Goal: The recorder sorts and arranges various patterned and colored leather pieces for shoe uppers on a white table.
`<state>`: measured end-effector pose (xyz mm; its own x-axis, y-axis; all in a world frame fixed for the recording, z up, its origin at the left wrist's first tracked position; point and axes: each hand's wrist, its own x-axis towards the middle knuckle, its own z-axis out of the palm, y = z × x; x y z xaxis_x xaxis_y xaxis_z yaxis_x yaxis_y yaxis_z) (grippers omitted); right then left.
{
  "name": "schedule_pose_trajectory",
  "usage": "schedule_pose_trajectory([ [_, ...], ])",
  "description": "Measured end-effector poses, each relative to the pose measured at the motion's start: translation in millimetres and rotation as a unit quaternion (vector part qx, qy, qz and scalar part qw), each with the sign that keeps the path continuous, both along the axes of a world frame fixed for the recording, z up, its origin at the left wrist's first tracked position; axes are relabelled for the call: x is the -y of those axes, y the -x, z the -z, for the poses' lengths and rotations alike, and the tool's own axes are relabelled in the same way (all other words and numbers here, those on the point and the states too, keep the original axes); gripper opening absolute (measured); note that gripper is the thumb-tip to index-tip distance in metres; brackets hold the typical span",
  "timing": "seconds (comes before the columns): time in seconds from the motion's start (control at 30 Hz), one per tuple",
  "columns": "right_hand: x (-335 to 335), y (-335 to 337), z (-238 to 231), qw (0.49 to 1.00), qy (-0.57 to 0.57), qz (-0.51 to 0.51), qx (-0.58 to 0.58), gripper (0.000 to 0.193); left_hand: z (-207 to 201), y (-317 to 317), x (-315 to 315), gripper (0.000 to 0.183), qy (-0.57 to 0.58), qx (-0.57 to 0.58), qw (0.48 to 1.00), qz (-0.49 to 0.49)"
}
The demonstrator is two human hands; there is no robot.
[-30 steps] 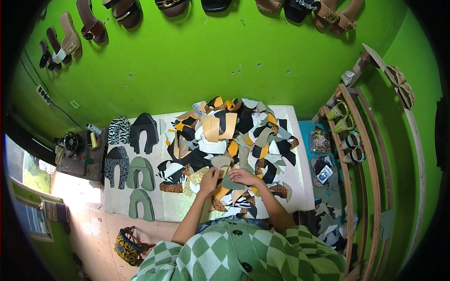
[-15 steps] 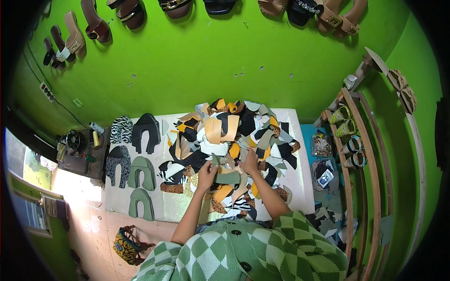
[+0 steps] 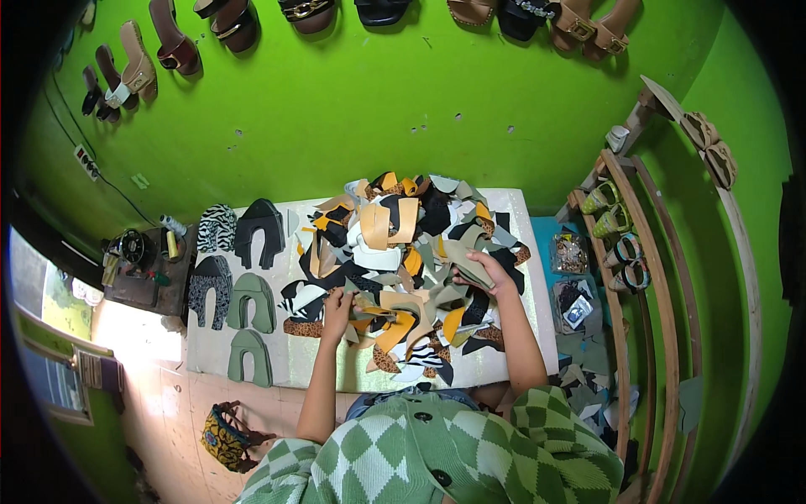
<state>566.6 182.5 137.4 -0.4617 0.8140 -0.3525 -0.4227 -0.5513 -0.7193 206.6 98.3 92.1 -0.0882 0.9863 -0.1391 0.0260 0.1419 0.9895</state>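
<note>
Pinched in my right hand (image 3: 487, 267), a sage-green cut leather piece (image 3: 472, 262) has come up off the heap of mixed-colour leather offcuts (image 3: 403, 269); my left hand (image 3: 337, 304) now presses pieces beside it, grip unclear.

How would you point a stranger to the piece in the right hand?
Start at the white table under the green wall, with its heap of cut pieces. At the heap's right side, the right hand grips a sage-green piece, plain-coloured among tan, black and patterned scraps.
</note>
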Motion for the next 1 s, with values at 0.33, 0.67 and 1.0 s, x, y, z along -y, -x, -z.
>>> schedule_pose_trajectory([
  [0.33, 30, 71, -62, 0.966, -0.213, -0.109, 0.101, 0.038, -23, -6, 17, 0.020, -0.001, 0.019, 0.999, 0.038],
  [0.67, 46, 117, -42, 0.967, -0.187, -0.097, 0.145, 0.024, -17, 58, 67, 0.019, 0.118, -0.018, 0.990, 0.068],
  [1.0, 65, 177, 0, 0.822, -0.419, 0.118, 0.368, 0.031, -7, 83, 76, 0.021, 0.092, -0.177, 0.958, 0.205],
])
